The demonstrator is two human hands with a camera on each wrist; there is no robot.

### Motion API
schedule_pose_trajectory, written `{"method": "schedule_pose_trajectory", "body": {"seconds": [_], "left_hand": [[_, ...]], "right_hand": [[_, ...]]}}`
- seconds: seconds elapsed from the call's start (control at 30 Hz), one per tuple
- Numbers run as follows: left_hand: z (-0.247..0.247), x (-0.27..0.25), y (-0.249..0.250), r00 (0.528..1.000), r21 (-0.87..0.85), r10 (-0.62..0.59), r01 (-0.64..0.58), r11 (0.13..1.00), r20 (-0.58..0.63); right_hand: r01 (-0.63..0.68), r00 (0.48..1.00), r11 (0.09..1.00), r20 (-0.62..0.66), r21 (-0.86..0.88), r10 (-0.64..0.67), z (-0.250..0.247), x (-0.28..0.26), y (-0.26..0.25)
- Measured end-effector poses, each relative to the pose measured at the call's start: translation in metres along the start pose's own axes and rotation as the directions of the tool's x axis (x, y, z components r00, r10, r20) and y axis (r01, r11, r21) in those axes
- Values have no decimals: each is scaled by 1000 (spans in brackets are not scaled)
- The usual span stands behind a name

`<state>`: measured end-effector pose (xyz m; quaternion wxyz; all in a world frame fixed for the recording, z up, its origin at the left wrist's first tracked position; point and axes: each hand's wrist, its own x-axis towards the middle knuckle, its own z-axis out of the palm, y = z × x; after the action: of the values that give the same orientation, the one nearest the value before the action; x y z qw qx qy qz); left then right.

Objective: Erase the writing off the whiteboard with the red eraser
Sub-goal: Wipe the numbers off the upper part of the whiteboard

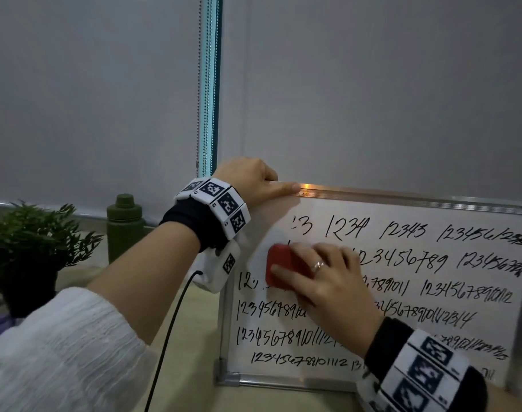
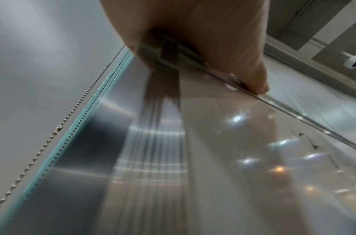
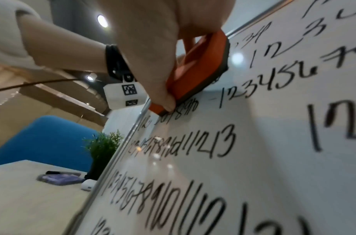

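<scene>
A whiteboard with an aluminium frame stands upright on the table, covered in rows of black handwritten numbers. My left hand grips its top left corner, thumb along the top rail; the left wrist view shows the hand curled over that frame corner. My right hand holds the red eraser flat against the board near its upper left, fingers over the top and thumb on its lower edge. In the right wrist view the eraser has a dark felt face on the board. The area left of the eraser looks wiped.
A potted green plant and an olive bottle stand at the left on the beige table. A phone, a marker and a small white object lie on the table beside the plant. Grey roller blinds with bead chains hang behind.
</scene>
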<state>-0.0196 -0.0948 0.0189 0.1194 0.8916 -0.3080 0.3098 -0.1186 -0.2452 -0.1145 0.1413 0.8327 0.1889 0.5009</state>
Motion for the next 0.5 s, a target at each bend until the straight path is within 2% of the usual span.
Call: {"method": "schedule_pose_trajectory", "body": {"seconds": [0.07,0.17,0.2,0.23,0.3,0.37,0.4,0.43,0.5], "left_hand": [[-2,-1,1,1000,0,-11,11,1000,4],[-2,-2,2,1000,-7,-5,5,1000,7],[-2,-2,3,1000,-13,2,-2,1000,5],[-2,-2,3,1000,-20,5,-5,1000,1],[-2,-2,4,1000,-21,-2,2,1000,-15],[-1,-3,5,1000,-10,-10,9,1000,-23],[-1,-4,5,1000,-4,-9,8,1000,-28],[0,-3,5,999,5,-8,8,1000,-35],[1,-3,4,999,27,-12,14,1000,-49]], "right_hand": [[36,999,999,18,-18,-36,-5,2,8],[-199,976,980,-89,-6,198,-18,24,36],[-254,962,967,-108,-1,253,-20,27,40],[-257,959,966,-123,5,255,-18,24,39],[-113,987,994,-119,3,113,-6,6,28],[109,994,994,-3,-32,-109,2,-14,14],[173,984,984,52,-44,-171,1,-16,15],[186,981,981,68,-51,-183,-2,-13,20],[67,998,996,15,-56,-66,-12,5,34]]}}
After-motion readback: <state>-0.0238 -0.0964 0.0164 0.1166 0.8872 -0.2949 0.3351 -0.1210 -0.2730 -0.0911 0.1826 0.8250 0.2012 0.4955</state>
